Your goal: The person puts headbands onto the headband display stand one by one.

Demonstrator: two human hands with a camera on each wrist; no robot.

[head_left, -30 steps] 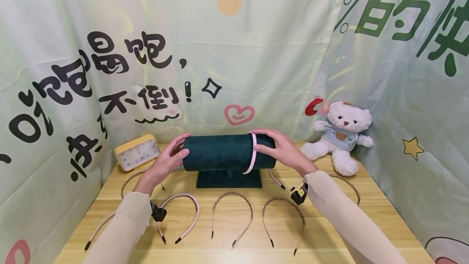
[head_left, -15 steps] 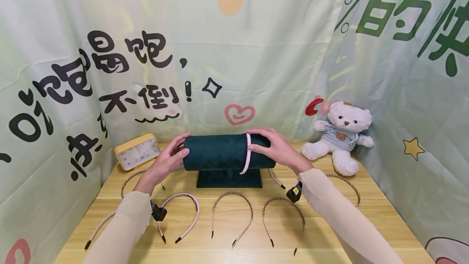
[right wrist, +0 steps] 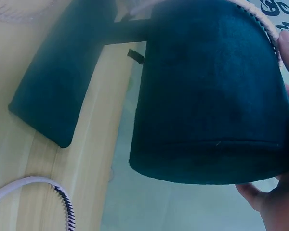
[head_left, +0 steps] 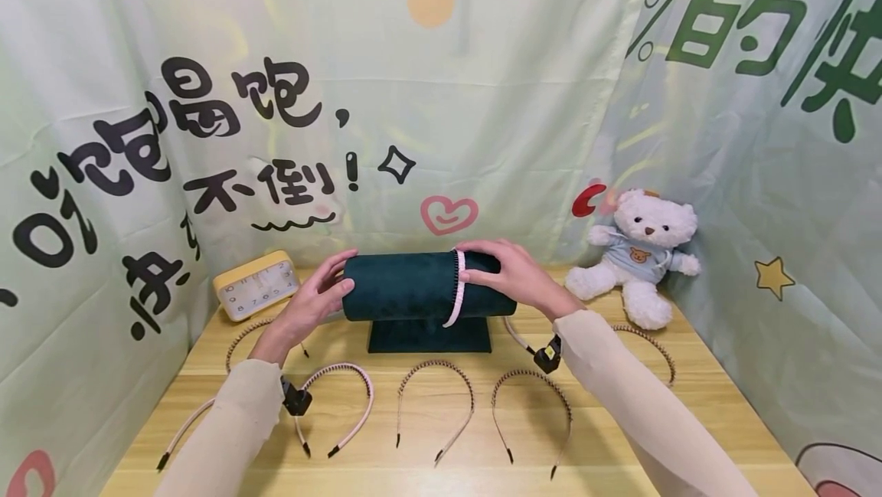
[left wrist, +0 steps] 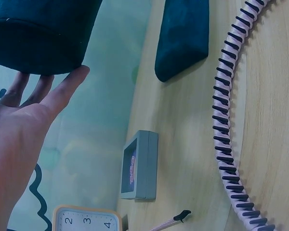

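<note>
A dark green velvet headband display stand [head_left: 406, 286] has a horizontal cylinder above a flat base. Over its right part sits a pale pink headband [head_left: 456, 286] with black teeth along its inner side. My right hand [head_left: 517, 275] holds this headband, thumb in front and fingers over the top. At the left end, my left hand [head_left: 313, 302] grips the cylinder's rim between thumb and fingers. The left wrist view shows fingertips right at the rim of the cylinder end [left wrist: 33, 45]. In the right wrist view the cylinder [right wrist: 212, 96] hides part of my right hand [right wrist: 279, 202].
Several headbands lie on the wooden table [head_left: 386, 474], among them a pink one [head_left: 370, 390] and brown ones [head_left: 472, 394] in front of the stand. A yellow clock [head_left: 258, 286] stands back left, a white teddy bear [head_left: 648, 252] back right. A grey-blue box [left wrist: 147, 166] is near the clock.
My right hand has slid the pink headband leftward along the cylinder, away from its right end. The left hand has stayed at the left end, and the stand has kept its place.
</note>
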